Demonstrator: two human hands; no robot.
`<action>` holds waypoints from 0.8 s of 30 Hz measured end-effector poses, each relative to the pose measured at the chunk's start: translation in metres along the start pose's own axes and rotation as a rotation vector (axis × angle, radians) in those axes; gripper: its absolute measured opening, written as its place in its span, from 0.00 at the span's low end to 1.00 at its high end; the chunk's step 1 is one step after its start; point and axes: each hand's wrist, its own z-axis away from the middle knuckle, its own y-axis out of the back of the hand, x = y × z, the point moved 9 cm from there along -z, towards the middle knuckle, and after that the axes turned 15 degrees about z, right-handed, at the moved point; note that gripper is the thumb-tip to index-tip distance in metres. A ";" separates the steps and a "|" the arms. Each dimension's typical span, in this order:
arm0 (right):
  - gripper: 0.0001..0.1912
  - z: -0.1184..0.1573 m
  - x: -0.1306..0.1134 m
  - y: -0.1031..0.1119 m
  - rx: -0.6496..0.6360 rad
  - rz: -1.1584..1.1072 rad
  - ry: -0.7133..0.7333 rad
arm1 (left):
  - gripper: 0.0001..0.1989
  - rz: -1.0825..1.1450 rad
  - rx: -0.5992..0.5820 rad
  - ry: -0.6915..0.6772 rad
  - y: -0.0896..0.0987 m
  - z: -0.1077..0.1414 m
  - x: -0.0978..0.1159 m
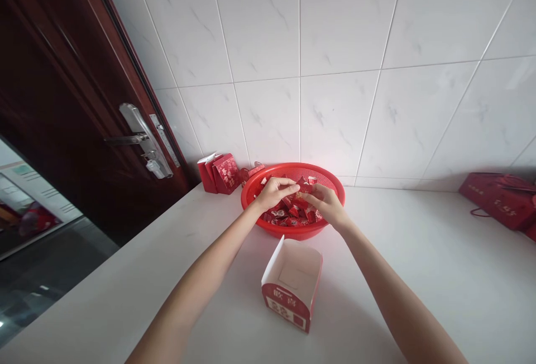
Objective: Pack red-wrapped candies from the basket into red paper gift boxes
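Note:
Over the red plastic basket (330, 180), my left hand (274, 194) and my right hand (329, 203) are close together. Between their pinched fingertips is a small red wrapped candy (305, 186), partly hidden by the fingers. Many more red wrapped candies (291, 221) with white and gold print fill the basket below. In front of the basket, nearer to me, stands a red and white paper box (288, 291). Its top is open, its pale inside shows no contents, and its flaps stand up.
Left of the basket, folded red boxes (226, 174) stand against the tiled wall (268, 118). A red gift bag (498, 199) lies at the right on the white countertop (402, 241). A dark wooden door (75, 73) with a metal handle (144, 138) borders the counter's left side.

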 end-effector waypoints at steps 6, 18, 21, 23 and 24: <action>0.19 0.001 -0.003 -0.001 -0.027 -0.008 -0.018 | 0.19 -0.001 -0.006 -0.011 -0.003 0.001 0.003; 0.16 0.003 -0.001 0.008 0.062 -0.099 -0.146 | 0.16 -0.471 0.262 0.502 0.051 0.010 -0.065; 0.16 0.003 0.000 0.009 0.076 -0.102 -0.149 | 0.14 -0.541 0.236 0.557 0.055 0.012 -0.074; 0.16 0.003 0.001 0.009 0.081 -0.113 -0.153 | 0.11 -0.584 0.256 0.538 0.060 0.010 -0.073; 0.16 0.003 0.001 0.009 0.082 -0.114 -0.150 | 0.10 -0.597 0.272 0.517 0.064 0.008 -0.071</action>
